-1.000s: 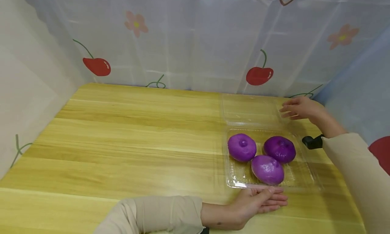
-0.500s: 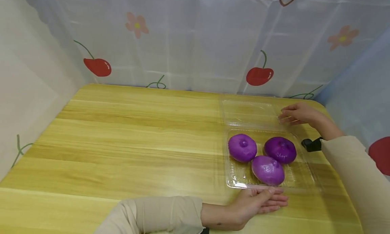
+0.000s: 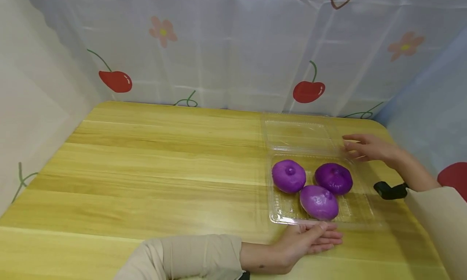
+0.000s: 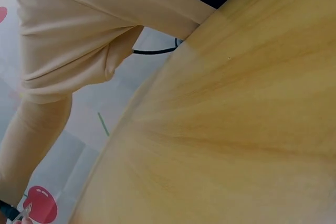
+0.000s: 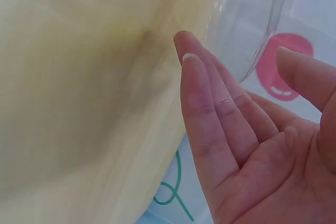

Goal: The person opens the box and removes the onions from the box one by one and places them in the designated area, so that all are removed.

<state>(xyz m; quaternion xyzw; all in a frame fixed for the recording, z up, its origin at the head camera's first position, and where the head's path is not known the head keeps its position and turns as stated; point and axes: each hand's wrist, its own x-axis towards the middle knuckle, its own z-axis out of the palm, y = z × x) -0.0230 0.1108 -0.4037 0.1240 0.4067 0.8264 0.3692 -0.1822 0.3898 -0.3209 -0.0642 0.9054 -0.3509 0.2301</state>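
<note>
Three purple onions lie in the base of a clear plastic clamshell box, seen in the head view: one at left (image 3: 289,176), a darker one at right (image 3: 333,178) and one in front (image 3: 319,203). The box's lid (image 3: 295,134) is folded back flat behind the base (image 3: 280,217). Along the front rim lies my left hand (image 3: 303,245), fingers straight and thumb by the rim; whether it touches is unclear. Beside the lid's right edge hovers my right hand (image 3: 368,147), its fingers relaxed and holding nothing. The right wrist view shows that hand's (image 5: 257,140) fingers extended near clear plastic.
A wooden table (image 3: 164,170) stretches left of the box. Behind it hangs a pale curtain (image 3: 226,49) printed with cherries and flowers. More printed sheeting (image 3: 438,110) stands close at the right. A dark strap (image 3: 391,191) sits on my right wrist.
My right hand has moved nearer to me and slightly right, away from the lid's side edge. My left hand, the onions and the box have stayed in place.
</note>
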